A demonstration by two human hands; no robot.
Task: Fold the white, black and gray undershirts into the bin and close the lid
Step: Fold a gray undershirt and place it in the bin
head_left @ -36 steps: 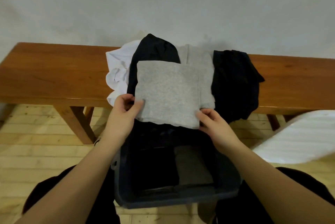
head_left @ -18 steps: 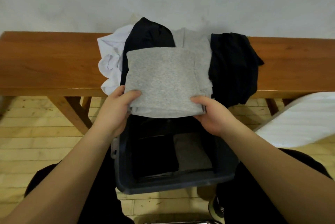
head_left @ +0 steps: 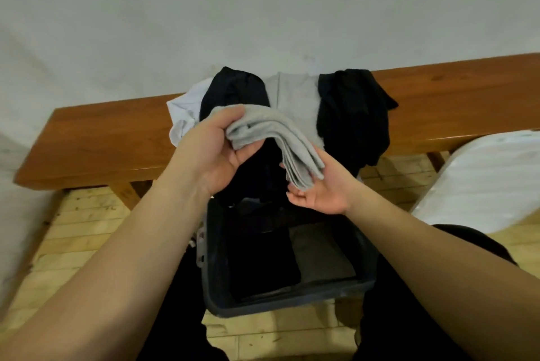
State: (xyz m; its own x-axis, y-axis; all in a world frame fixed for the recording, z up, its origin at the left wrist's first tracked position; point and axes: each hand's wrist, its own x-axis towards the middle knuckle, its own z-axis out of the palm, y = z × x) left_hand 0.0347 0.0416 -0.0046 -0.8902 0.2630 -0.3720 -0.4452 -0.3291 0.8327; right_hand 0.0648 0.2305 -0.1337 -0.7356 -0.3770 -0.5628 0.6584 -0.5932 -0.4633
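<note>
Folded gray undershirt raised off the bench, above the open bin.

The bench [head_left: 96, 141] carried the unfolded pile; the bin [head_left: 280, 309] stood below, folded items inside. Since half a second earlier, the gray undershirt [head_left: 274, 138] had gone from flat to draped: left hand [head_left: 216, 153] gripped one end, right hand [head_left: 318, 194] cupped the other, palm up. Judged ready for lowering.

bin [head_left: 211, 296] far rim hidden, lid [head_left: 479, 182] cropped

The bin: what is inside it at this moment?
Inside the bin lie a folded black piece on the left and a folded gray piece on the right. Its far end is hidden by the hands and the shirt they hold.
</note>
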